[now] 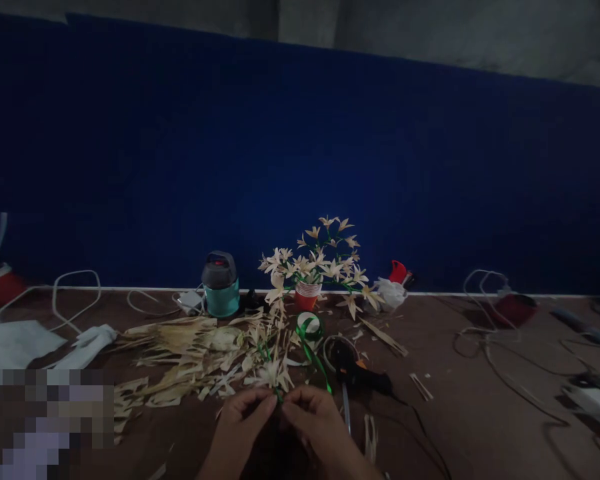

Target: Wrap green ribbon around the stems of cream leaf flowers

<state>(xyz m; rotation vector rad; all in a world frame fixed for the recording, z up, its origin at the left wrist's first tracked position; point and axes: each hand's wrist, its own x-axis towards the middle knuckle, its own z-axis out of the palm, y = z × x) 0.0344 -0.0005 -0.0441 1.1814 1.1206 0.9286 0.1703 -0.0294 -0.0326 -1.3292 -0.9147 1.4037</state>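
My left hand and my right hand are close together at the bottom middle. Thumb and forefinger of each are pinched on the thin green stem of a pale dried-leaf flower, whose petals point away from me. Just beyond it lie more cream flowers, partly overlapping the leaf pieces, so their borders are hard to tell. A roll of green tape sits ahead of my right hand, with a loose green ribbon end trailing toward me. Right of it, a black glue gun rests on the table.
Cream flowers stand in a red cup at the back. Dried leaf strips spread leftward, near a grey-and-teal container. Cables cross the right side. A blue partition rises behind; the lower left corner is pixelated.
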